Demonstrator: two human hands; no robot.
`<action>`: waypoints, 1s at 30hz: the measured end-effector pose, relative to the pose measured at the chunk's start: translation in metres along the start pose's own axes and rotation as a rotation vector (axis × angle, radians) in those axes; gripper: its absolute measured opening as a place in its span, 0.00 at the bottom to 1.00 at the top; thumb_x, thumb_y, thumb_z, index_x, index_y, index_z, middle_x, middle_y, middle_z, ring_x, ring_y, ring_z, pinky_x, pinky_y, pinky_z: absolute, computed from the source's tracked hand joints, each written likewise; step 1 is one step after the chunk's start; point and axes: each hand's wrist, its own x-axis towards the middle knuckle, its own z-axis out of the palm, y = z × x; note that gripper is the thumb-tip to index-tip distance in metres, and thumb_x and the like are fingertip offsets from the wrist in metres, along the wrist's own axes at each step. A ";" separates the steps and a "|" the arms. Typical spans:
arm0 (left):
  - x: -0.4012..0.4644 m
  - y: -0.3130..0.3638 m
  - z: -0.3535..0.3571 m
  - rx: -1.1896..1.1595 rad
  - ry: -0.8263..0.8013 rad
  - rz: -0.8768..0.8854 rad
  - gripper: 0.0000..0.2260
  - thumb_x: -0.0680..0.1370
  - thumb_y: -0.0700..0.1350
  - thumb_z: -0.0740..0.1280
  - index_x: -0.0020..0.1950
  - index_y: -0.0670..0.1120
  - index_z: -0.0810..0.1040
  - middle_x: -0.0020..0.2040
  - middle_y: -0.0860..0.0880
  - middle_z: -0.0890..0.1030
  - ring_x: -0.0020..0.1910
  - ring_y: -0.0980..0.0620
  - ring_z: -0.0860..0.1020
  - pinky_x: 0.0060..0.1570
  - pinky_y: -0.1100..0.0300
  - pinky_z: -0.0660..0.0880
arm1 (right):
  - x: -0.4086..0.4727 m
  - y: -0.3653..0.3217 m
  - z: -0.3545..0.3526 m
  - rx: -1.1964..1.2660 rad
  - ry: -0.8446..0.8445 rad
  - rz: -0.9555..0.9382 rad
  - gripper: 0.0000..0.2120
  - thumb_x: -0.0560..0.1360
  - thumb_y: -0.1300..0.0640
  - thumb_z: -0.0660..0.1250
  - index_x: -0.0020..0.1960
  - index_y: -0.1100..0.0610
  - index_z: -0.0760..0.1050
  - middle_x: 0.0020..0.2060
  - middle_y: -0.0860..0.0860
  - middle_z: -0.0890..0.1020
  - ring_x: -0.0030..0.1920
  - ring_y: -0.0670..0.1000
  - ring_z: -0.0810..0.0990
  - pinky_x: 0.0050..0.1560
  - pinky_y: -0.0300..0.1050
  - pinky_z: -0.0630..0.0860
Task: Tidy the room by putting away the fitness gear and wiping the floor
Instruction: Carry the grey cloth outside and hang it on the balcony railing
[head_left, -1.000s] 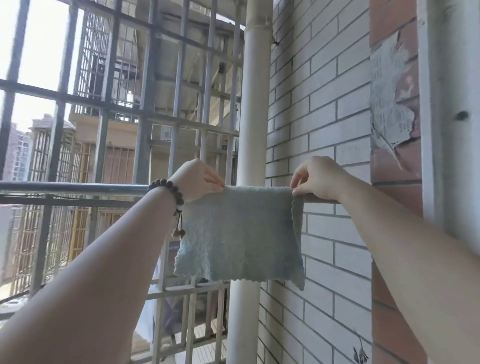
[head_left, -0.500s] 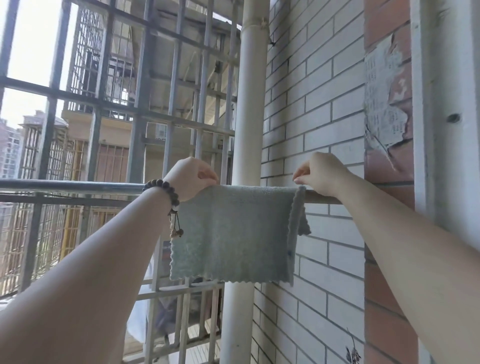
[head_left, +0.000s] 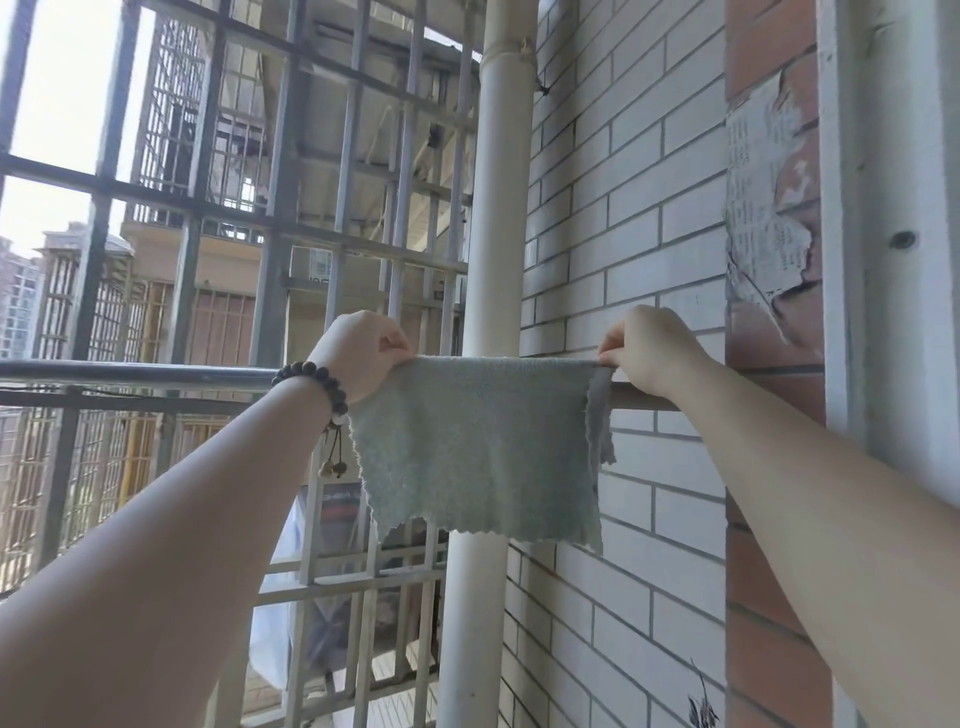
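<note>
Balcony corner: grey metal window grille (head_left: 291, 218), white vertical drainpipe (head_left: 493, 208) against the pale brick wall (head_left: 623, 208). A horizontal steel rail (head_left: 135, 375) crosses before the pipe. Pale blue-green fuzzy cleaning cloth (head_left: 478, 447) drapes over it, zigzag-edged, right edge folded. Left hand (head_left: 363, 353), dark bead bracelet (head_left: 311, 382) at its wrist, and right hand (head_left: 649, 348) pinch its top corners.

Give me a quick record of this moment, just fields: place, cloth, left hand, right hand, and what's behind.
place: balcony with metal window bars
cloth: pale green-grey cloth draped over the horizontal rail
left hand: left hand pinches the cloth's top left corner; bead bracelet on the wrist
right hand: right hand pinches the top right corner
behind: white pipe, tiled wall
</note>
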 end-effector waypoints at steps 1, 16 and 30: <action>0.001 0.000 0.000 0.000 0.011 -0.019 0.05 0.77 0.42 0.68 0.42 0.48 0.81 0.43 0.50 0.80 0.44 0.50 0.78 0.46 0.59 0.73 | 0.000 0.002 0.000 -0.014 0.011 0.004 0.03 0.74 0.59 0.70 0.43 0.55 0.82 0.42 0.55 0.83 0.42 0.54 0.79 0.45 0.43 0.73; -0.006 0.003 -0.008 -0.009 -0.119 -0.021 0.03 0.73 0.46 0.73 0.44 0.48 0.86 0.42 0.55 0.80 0.44 0.55 0.78 0.49 0.60 0.74 | -0.007 -0.002 -0.006 -0.026 -0.072 -0.072 0.05 0.72 0.60 0.72 0.38 0.53 0.79 0.37 0.49 0.81 0.41 0.50 0.79 0.44 0.43 0.75; -0.007 -0.005 -0.005 -0.063 -0.093 0.005 0.03 0.74 0.45 0.72 0.45 0.50 0.86 0.45 0.53 0.83 0.45 0.55 0.79 0.48 0.63 0.72 | -0.007 -0.011 0.002 -0.032 -0.134 -0.095 0.02 0.74 0.58 0.70 0.44 0.53 0.82 0.42 0.50 0.82 0.44 0.51 0.79 0.50 0.48 0.78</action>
